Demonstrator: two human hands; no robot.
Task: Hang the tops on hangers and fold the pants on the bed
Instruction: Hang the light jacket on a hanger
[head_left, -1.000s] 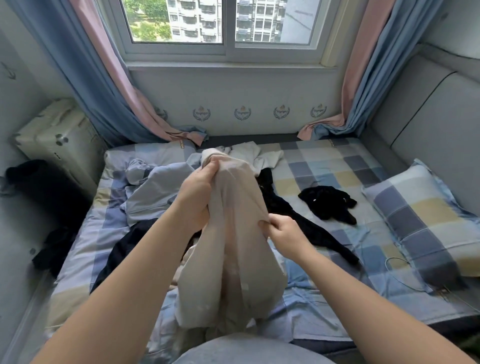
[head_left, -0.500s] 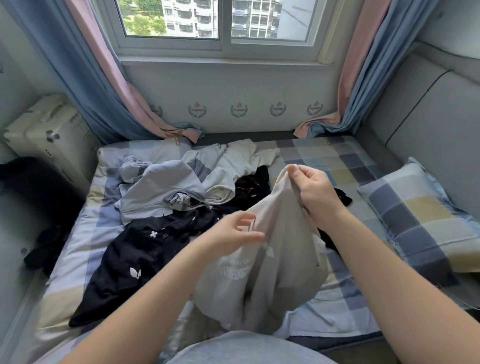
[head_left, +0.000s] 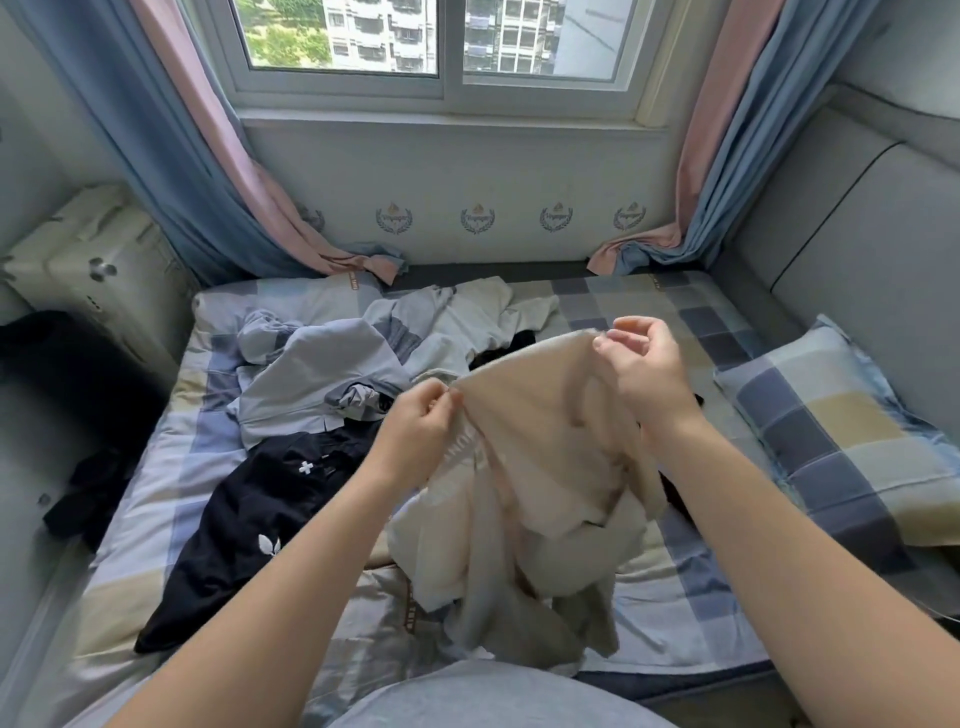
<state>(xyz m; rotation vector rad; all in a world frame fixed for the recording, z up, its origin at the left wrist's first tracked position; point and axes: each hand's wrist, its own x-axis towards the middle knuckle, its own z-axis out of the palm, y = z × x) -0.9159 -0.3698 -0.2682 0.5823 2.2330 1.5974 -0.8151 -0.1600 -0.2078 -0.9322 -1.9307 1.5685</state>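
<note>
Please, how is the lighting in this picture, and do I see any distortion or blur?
Head view: soft daylight comes from the white-framed window, with no hard shadows or glare; the wide lens bows the blue and pink curtains at the edges; the beige fabric garment pinched by the left hand and right hand looks slightly soft.

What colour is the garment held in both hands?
Beige garment, pinched by left hand and right hand; head view.

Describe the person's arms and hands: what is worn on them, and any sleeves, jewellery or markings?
Both forearms are bare as far as the frame shows: no sleeves, no gloves. The left hand and right hand show no ring, watch, bracelet or marking. Grey clothing shows at the bottom edge.
</note>
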